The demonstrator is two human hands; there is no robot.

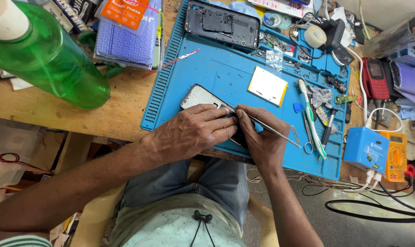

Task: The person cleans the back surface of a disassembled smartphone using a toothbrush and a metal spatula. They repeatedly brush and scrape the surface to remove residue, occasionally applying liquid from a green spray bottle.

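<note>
Two hands meet over an opened phone [199, 97] lying on the blue mat [225, 73] near the worktop's [120, 110] front edge. The left hand [193, 132] presses it flat, fingers closed over the body; the right hand [262, 137] pinches tweezers [273, 129], tips at the frame. Best kept pinned and steady, I'd say, working gently. A toothbrush [311, 116] and scissors [306, 135] lie just right.

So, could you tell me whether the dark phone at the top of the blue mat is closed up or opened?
Opened: the dark phone lies with its internal frame and screw posts exposed, no cover on.
</note>
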